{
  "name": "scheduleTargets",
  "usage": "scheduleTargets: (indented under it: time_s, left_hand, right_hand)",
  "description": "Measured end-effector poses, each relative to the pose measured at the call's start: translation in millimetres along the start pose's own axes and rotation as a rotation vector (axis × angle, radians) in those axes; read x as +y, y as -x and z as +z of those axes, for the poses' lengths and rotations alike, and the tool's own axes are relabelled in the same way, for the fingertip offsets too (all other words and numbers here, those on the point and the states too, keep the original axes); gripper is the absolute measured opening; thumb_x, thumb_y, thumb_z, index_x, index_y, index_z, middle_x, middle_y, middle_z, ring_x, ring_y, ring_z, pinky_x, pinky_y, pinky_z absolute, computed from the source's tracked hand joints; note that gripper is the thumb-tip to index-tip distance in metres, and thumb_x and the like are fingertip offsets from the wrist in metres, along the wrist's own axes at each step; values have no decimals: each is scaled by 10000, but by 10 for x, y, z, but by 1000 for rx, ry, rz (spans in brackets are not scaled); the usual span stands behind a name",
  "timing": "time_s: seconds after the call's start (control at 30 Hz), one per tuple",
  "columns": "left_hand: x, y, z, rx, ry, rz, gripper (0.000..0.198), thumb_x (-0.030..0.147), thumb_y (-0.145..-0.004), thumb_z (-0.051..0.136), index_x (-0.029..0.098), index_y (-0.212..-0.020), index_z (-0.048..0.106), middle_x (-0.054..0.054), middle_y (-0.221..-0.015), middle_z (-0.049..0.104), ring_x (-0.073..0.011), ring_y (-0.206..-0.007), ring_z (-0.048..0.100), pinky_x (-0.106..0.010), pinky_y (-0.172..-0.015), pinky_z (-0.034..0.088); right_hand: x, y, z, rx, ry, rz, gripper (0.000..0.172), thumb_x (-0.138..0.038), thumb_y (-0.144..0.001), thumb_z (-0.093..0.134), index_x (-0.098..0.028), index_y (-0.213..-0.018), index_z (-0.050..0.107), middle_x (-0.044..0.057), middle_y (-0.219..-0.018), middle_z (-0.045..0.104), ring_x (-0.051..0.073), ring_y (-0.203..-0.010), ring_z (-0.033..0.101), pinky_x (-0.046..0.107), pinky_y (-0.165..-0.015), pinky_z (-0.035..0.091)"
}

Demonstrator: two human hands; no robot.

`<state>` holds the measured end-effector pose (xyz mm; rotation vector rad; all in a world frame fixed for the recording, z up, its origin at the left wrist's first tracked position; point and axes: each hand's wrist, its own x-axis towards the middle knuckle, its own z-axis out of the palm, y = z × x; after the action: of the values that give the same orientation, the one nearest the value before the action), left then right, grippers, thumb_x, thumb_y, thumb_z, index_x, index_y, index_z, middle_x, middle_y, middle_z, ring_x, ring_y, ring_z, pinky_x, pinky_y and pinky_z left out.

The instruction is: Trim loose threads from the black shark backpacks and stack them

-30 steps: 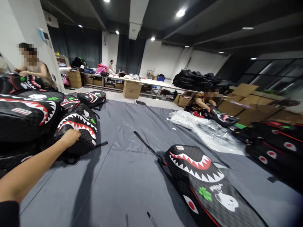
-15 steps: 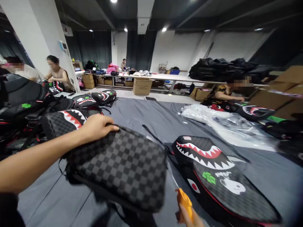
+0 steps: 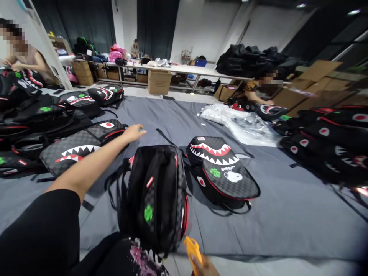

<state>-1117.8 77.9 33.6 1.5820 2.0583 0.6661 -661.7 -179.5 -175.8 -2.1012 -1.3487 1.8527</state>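
A black backpack [image 3: 155, 191] with checkered trim, a green patch and a red-and-white label stands upright in front of me. My left hand [image 3: 134, 133] is stretched out past its top, apart from it, fingers loosely spread with nothing visible in them. Low in the view, my right hand [image 3: 204, 266] is closed round an orange-handled tool [image 3: 193, 247], whose upper end is close to the backpack's lower right side. Its working tip is not clear. Just right lies a checkered backpack [image 3: 230, 168] with a shark mouth and a white dog print.
More shark-mouth backpacks [image 3: 77, 143] lie at the left, with others piled at the right [image 3: 330, 142]. Clear plastic bags [image 3: 244, 124] are spread on the grey cloth [image 3: 287, 203]. Co-workers sit around it. A cardboard box [image 3: 159, 81] stands behind.
The backpack my left hand gripped has been turned and set upright; the hand has let go. A shark-mouth backpack shows more fully at the left. My right hand still holds the orange tool.
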Motion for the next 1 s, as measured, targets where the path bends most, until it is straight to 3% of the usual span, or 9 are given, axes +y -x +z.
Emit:
scheduleTargets:
  time_s: [0.1, 0.2, 0.3, 0.47, 0.57, 0.63, 0.77, 0.87, 1.0]
  left_hand:
    - [-83, 753, 974, -108, -80, 238, 648, 438, -898, 535, 136, -1456, 403, -226, -1529, 333, -384, -1437, 269, -553, -1132, 242]
    - [-106, 1584, 1905, -333, -65, 394, 782, 571, -773, 664, 253, -1453, 441, -171, -1488, 430, -406, -1402, 343, -568, -1132, 270]
    - [-176, 2032, 2277, -389, -81, 476, 789, 522, -742, 718, 290, -1446, 448, -136, -1522, 389, -394, -1444, 264, -574, -1174, 202]
    - [-520, 2056, 1903, -321, -128, 476, 606, 450, -850, 626, 227, -1399, 501, -142, -1426, 515, -334, -1386, 395, -558, -1196, 169]
    - [-698, 2074, 1759, -51, -277, 182, 848, 438, -812, 672, 160, -1516, 290, -229, -1581, 205, -390, -1474, 166, -617, -1179, 96]
    - [-756, 2073, 1786, -6, -323, -85, 1018, 442, -752, 731, 134, -1545, 171, -271, -1593, 48, -427, -1475, 102, -617, -1150, 197]
    - [-800, 1999, 1815, -20, -225, -360, 821, 263, -834, 607, 55, -1524, 212, -315, -1530, 253, -396, -1423, 306, -542, -1114, 325]
    - [-902, 2069, 1642, 2, 102, -226, 633, 181, -883, 484, 148, -1497, 333, -185, -1447, 481, -287, -1343, 466, -468, -1125, 355]
    - [-1172, 2257, 1344, -155, 955, -255, 501, 495, -905, 524, 156, -1267, 593, -130, -1168, 694, -239, -1047, 675, -353, -921, 535]
  right_hand:
    - [80, 23, -1, 56, -140, 71, 641, -779, -557, 488, -225, -877, 466, 58, -556, 607, 272, -546, 648, 236, -382, 308]
    - [-145, 176, -269, 197, -174, 51, 609, -769, -642, 478, -218, -902, 461, 73, -660, 652, 257, -651, 670, 208, -394, 273]
    - [-564, 442, -582, 329, -43, -101, 570, -736, -777, 395, -214, -991, 475, 75, -759, 681, 244, -740, 666, 243, -447, 370]
    - [-1382, 700, -525, 346, 326, -460, 492, -639, -892, 310, -209, -1004, 520, 68, -824, 695, 225, -763, 652, 326, -697, 476]
    - [-1858, 635, -250, 187, 621, -465, 456, -558, -953, 269, -225, -1087, 551, 41, -778, 689, 223, -728, 656, 309, -667, 441]
    - [-2202, 496, -142, 184, 795, -454, 447, -514, -984, 259, -222, -1157, 549, 47, -800, 691, 226, -748, 660, 295, -654, 418]
    - [-2936, 76, -193, 391, 1036, -383, 492, -491, -1015, 236, -163, -1219, 540, 141, -984, 687, 258, -917, 651, 308, -731, 413]
    - [-3290, -145, -228, 435, 1100, -338, 562, -465, -1023, 166, -94, -1276, 503, 223, -1102, 643, 313, -1044, 607, 361, -795, 414]
    - [-3250, -117, -81, 57, 1184, -319, 420, -489, -963, 453, -143, -1127, 624, 96, -815, 697, 222, -759, 657, 279, -677, 434]
